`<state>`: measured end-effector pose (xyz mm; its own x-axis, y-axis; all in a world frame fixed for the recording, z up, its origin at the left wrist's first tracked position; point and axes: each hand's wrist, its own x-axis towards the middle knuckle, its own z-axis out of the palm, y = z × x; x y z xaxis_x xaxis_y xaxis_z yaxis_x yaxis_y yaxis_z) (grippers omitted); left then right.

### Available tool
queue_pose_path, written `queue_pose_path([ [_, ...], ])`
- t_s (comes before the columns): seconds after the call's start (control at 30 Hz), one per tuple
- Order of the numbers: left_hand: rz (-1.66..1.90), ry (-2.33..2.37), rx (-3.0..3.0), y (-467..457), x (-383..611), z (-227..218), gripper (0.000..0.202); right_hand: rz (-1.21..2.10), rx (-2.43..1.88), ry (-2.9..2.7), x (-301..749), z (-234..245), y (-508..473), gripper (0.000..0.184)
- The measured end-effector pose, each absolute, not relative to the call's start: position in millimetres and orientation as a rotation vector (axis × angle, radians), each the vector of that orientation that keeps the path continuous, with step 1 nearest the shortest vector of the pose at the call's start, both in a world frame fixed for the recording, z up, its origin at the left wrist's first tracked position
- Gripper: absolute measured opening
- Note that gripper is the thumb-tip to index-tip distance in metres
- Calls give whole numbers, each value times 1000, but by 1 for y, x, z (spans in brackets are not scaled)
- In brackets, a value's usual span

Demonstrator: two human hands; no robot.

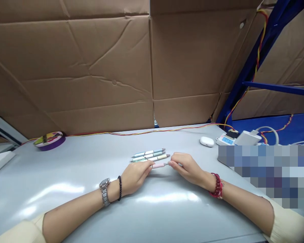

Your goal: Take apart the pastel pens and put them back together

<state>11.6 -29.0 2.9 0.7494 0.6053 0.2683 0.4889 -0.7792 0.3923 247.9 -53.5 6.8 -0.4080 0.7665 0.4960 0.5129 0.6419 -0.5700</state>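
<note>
My left hand [138, 173] is closed on one end of a pink pen [158, 165], held just above the table. My right hand [186, 166] pinches at the pen's narrow grey end. A small greyish piece shows under the right fingers; whether it belongs to the pen I cannot tell. Just beyond the left hand lie other pens side by side: a light blue pen [149, 153], a white and teal pen [149, 156] and a cream-coloured pen [159, 157]. The left fingers partly hide the nearest ones.
The grey table [111, 216] ends at a cardboard wall [103, 67]. A purple-rimmed round box [50, 143] sits back left. Back right are a white earbud case [207, 141], a power strip [225, 139] and a white charger [247, 138]. A red-yellow cable [131, 134] follows the back edge.
</note>
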Motion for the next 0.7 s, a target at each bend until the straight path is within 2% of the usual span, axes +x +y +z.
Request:
queue_pose_path([
  [0.23,613,782,2786,-34,13,3,31,741,-1089,-1996,234,12,-64,49],
  [0.4,565,756,2876,-34,15,4,20,955,-1061,-1949,225,12,-74,46],
  [0.7,625,735,2934,-43,19,1,23,951,-1039,-1963,215,11,-82,42],
])
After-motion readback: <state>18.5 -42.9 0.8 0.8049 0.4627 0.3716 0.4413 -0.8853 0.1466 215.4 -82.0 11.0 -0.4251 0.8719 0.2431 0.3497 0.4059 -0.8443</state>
